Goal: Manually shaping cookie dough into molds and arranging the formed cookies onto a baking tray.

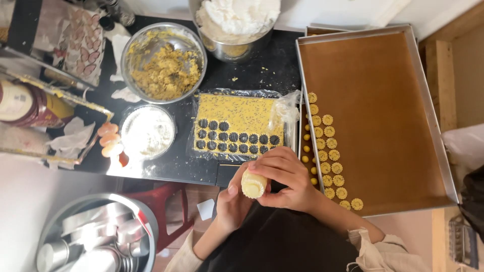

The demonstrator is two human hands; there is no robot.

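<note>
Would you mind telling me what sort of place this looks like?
Probably a small home or workshop baking area. A rolled dough sheet has round holes cut out, a paper-lined baking tray holds rows of small cookies, and both hands hold a fluted cookie cutter.

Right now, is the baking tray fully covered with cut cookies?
No. The cookies sit only along the left edge of the baking tray; most of its brown lining is bare.
</note>
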